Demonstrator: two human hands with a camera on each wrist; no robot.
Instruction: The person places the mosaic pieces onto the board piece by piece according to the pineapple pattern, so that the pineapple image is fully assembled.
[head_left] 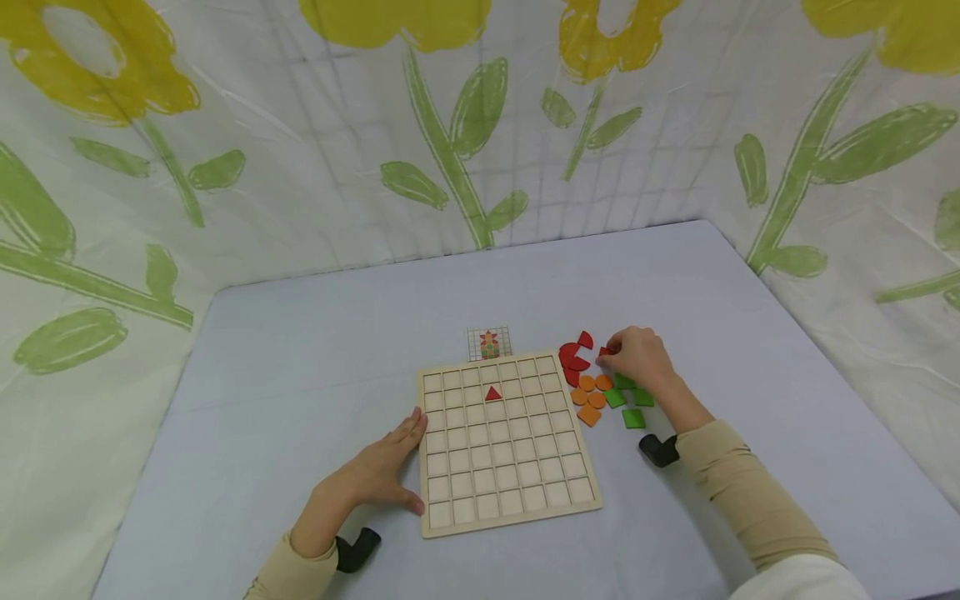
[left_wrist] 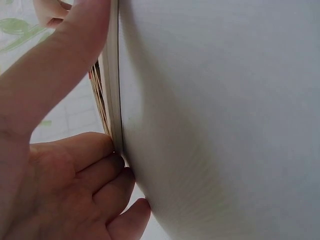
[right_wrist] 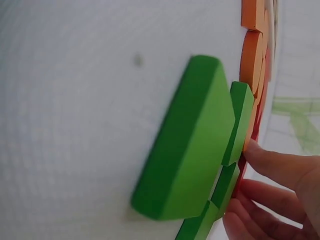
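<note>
steadily, the left hand (head_left: 378, 471) lies with its fingers spread and stretched along the edge of a pale wooden board with a square grid (head_left: 489, 505), grasping nothing. the right hand's (head_left: 641, 358) fingers seem to pinch a small flat red piece (head_left: 604, 352), its outline mostly covered by them. left of those fingers lie flat rounded red pieces (head_left: 572, 356); on their near side are flat orange discs (head_left: 587, 383) and flat green squares (head_left: 633, 418). right of the left fingers, a flat red triangle (head_left: 492, 393) sits on the board. to do this well, i would grip the piece by its rims and lift it straight up, sparing its neighbours, while the left fingers press lightly enough not to slide the board.
</note>
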